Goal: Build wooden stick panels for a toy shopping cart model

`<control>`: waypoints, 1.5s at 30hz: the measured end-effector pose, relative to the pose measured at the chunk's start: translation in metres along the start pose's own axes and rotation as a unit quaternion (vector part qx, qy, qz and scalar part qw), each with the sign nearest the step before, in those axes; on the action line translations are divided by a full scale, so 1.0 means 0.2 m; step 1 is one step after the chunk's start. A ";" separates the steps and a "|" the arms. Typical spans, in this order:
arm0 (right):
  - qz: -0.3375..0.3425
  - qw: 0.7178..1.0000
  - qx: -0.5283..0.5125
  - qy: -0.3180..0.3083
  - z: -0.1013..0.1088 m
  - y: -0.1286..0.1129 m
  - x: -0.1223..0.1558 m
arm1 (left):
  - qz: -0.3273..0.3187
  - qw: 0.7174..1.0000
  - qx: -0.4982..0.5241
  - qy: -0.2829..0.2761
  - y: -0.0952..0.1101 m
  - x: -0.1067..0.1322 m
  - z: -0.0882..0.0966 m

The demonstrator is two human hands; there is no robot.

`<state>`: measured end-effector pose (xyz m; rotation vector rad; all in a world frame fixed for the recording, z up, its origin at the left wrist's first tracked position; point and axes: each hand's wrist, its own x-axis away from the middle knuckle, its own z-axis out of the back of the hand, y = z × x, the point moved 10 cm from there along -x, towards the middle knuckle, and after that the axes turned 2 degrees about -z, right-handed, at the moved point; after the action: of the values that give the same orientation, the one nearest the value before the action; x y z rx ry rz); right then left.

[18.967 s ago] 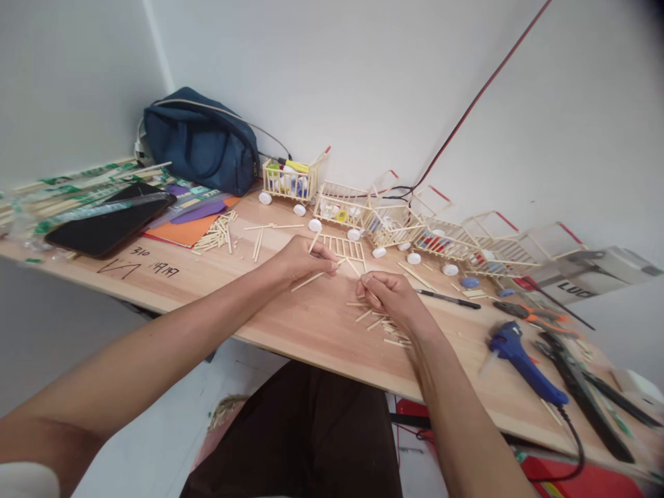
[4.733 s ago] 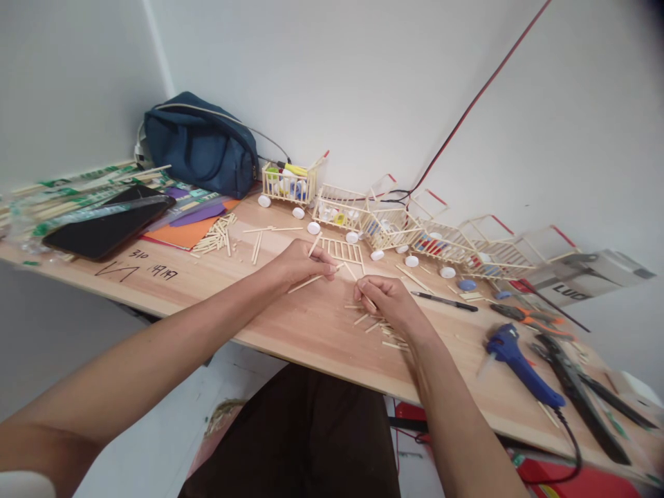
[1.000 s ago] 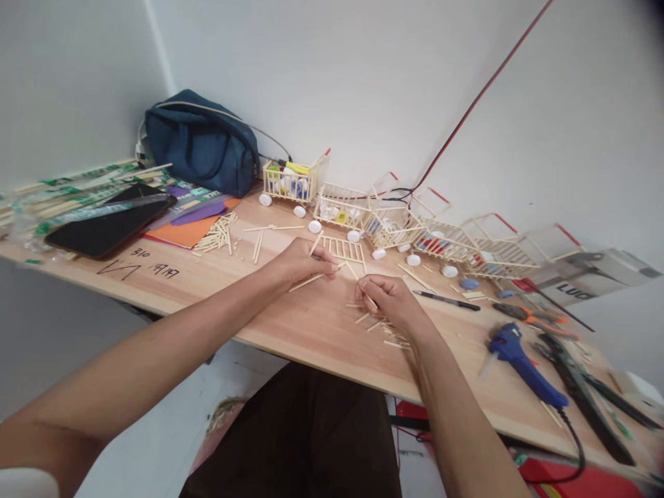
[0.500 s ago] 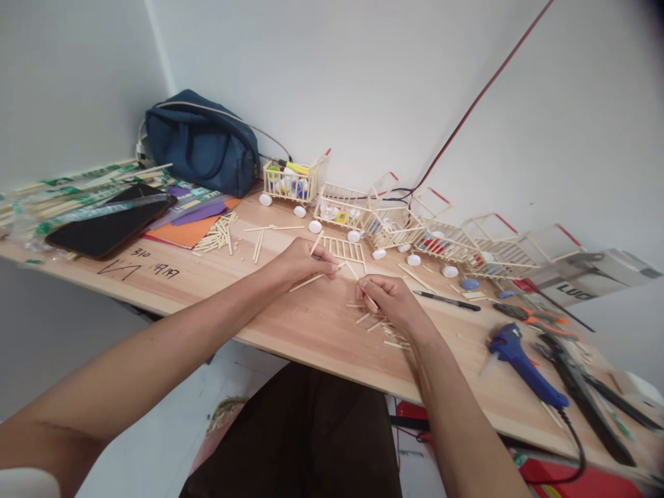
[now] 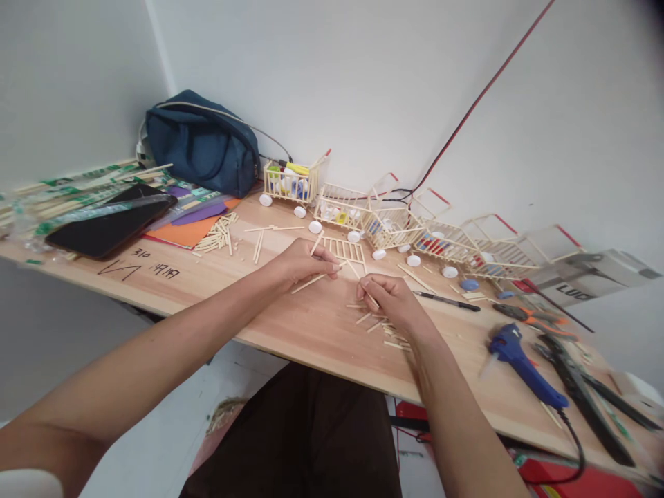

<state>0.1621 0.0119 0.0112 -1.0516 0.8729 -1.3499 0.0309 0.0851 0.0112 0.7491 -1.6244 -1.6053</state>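
My left hand [image 5: 310, 263] is closed on a thin wooden stick frame [image 5: 310, 283], of which one stick points up past the thumb; how the sticks join is hidden by the fingers. Opposite it, my right hand [image 5: 382, 292] pinches a single wooden stick [image 5: 353, 269], its upper end close to the tip of the left-hand piece; whether they touch I cannot tell. Just beyond both hands, a ladder-like stick panel [image 5: 357, 257] lies flat on the wooden table [image 5: 290, 325]. Short cut sticks [image 5: 395, 335] are scattered beside and below my right hand.
Several small stick carts [image 5: 290, 181] on bottle-cap wheels line the wall. A blue glue gun [image 5: 523, 363], pliers [image 5: 529, 315] and a black pen [image 5: 447, 300] lie at right. A phone [image 5: 104, 228], a stick pile [image 5: 215, 234] and a blue bag [image 5: 202, 145] are at left.
Almost nothing differs. The stick under my left hand has shifted very slightly; both hands keep their grip and place.
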 end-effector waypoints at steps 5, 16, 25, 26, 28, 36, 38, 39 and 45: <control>-0.001 1.000 -0.014 0.007 0.01 0.00 0.00 | -0.003 1.000 -0.004 0.001 0.00 0.00 0.01; 0.001 1.000 -0.017 0.010 0.01 0.00 0.00 | 0.007 1.000 0.016 -0.008 -0.02 -0.01 0.00; 0.008 1.000 -0.016 0.005 0.02 0.01 0.00 | -0.009 1.000 -0.001 0.012 0.02 0.01 0.01; 0.007 1.000 -0.018 0.007 0.02 0.01 0.00 | -0.014 1.000 -0.009 0.020 0.03 0.00 0.02; 0.006 1.000 -0.024 0.011 0.03 0.01 0.00 | -0.038 0.998 -0.031 0.039 0.06 0.00 0.04; 0.009 1.000 -0.024 0.006 0.04 0.02 -0.01 | -0.176 0.970 -0.116 0.123 0.25 0.09 0.16; 0.010 1.000 -0.022 0.010 0.04 0.02 -0.01 | -0.195 0.962 -0.148 0.125 0.29 0.17 0.16; 0.011 1.000 -0.022 0.012 0.05 0.02 -0.01 | -0.197 0.958 -0.169 0.121 0.30 0.21 0.14; 0.012 1.000 -0.014 0.017 0.05 0.01 -0.01 | -0.168 0.956 -0.227 0.083 0.19 0.37 -0.01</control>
<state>0.1728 0.0137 0.0124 -1.0390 0.9305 -1.3425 -0.0060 0.0258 0.0555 0.9116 -0.9865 -2.0001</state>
